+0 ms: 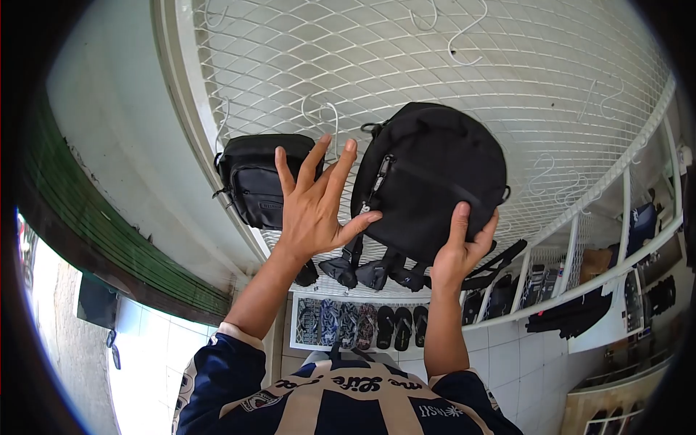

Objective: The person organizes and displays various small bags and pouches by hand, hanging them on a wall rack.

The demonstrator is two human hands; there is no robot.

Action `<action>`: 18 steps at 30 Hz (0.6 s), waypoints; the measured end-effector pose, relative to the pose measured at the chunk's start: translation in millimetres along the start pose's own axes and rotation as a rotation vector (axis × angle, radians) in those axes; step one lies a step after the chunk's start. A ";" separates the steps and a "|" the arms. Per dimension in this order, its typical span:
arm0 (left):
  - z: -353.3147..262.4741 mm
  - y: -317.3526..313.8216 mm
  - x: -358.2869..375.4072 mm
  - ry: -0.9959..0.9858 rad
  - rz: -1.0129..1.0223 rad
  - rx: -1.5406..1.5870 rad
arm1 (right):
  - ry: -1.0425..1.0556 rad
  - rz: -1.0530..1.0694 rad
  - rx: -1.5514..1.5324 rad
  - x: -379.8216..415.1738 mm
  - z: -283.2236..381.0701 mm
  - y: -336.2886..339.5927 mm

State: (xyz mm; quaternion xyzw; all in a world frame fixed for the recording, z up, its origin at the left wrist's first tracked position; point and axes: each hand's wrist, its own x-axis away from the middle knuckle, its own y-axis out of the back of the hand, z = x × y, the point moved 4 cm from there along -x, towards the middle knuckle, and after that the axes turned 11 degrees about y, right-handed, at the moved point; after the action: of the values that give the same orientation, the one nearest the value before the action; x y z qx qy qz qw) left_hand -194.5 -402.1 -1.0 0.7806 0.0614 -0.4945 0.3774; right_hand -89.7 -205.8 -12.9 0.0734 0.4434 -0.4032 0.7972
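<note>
A round black bag (435, 174) with a zipper on its left side is in front of the white wire mesh. My right hand (464, 250) grips its lower right edge, thumb on the front and fingers behind. With fingers spread, my left hand (312, 206) is raised at the bag's left side; its thumb tip reaches the lower left edge, and whether it touches cannot be seen clearly. Behind the left hand hangs a smaller black bag (246, 174) with a front pocket, partly covered by the fingers. Black straps and buckles (373, 274) show below the round bag.
White S-shaped hooks (464, 54) hang on the mesh panel (551, 130). Below, several pairs of flip-flops (384, 328) lie on a white rack. Dark folded clothing (573, 313) and shelves are at the right. A green slatted shutter (109, 217) borders the left.
</note>
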 end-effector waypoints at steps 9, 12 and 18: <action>-49.2 3.1 41.2 0.082 0.037 0.160 | -0.124 -0.152 0.013 29.7 19.7 64.6; -79.0 6.4 45.3 0.061 0.071 0.340 | -0.116 -0.217 0.048 45.9 36.5 99.1; -174.2 -6.6 65.2 0.100 0.442 1.135 | -0.144 -0.287 0.212 84.1 99.1 190.9</action>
State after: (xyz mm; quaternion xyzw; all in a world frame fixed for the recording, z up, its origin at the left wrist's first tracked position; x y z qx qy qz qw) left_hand -38.4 -302.4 -18.5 0.8763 -0.3575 -0.3230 -0.0069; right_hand 133.3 -174.6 -64.1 0.0641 0.3463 -0.5615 0.7488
